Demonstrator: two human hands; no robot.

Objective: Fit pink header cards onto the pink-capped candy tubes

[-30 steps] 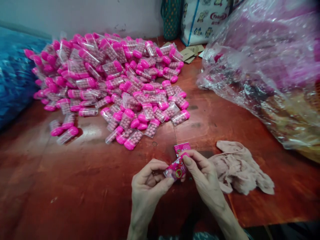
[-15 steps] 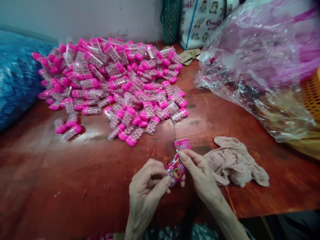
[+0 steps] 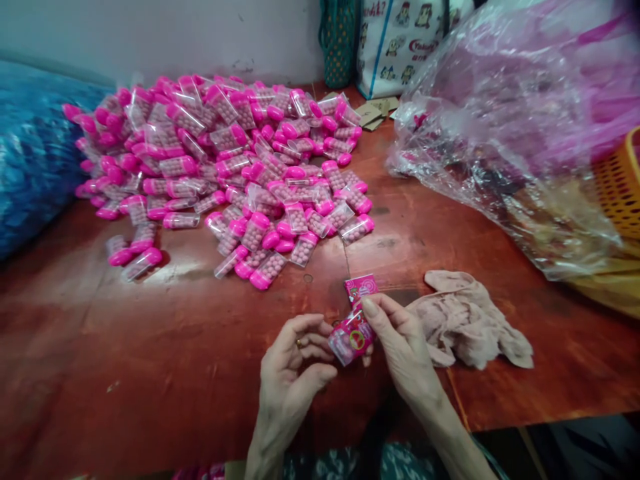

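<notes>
Between thumb and fingers, my right hand (image 3: 395,333) pinches a small clear candy container (image 3: 345,341) with a printed pink label on it. My left hand (image 3: 297,360) is beside its lower left end, thumb and fingers apart; a ring shows on one finger. Just beyond my right fingertips, a pink printed label (image 3: 363,285) lies on the table. Farther back spreads a big heap of clear candy containers (image 3: 257,230) with bright pink caps and pale pink balls inside.
A crumpled beige cloth (image 3: 470,320) lies right of my hands on the red-brown table (image 3: 175,373). Blue plastic bag (image 3: 35,153) at left; clear plastic bag (image 3: 500,147) and orange basket (image 3: 620,190) at right. Cardboard pieces (image 3: 375,113) and a printed white bag (image 3: 395,50) stand behind.
The fingers of my left hand have opened and come off the container's lower end. My right hand still holds the container at nearly the same place.
</notes>
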